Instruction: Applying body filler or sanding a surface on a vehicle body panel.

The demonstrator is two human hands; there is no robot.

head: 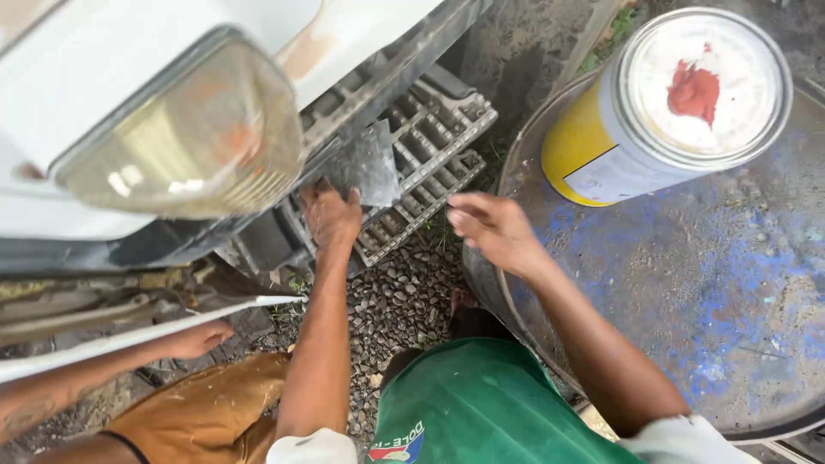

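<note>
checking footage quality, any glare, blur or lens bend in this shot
Head view: soft daylight, no hard shadows; pale glare on the headlight and the can lid; the right hand looks slightly motion-blurred, the left hand on the grey sheet sharper; wide-lens bend curves the drum rim and car edges.

The headlamp lens (185,137) is clouded, yellowed plastic with a dull sheen, set in smooth white painted bodywork (129,51). The grille (430,163) below is grey moulded plastic, dusty and matt. Against it the left hand (331,215) presses a thin metal blade (368,163) — grey, scuffed, faintly shiny. The drum top (687,283) is rough rusted metal with worn blue paint. At its far edge stands a glossy tin (662,103) — pale lid smeared with red paste (694,90). Gravel (400,301) looks coarse.
</note>
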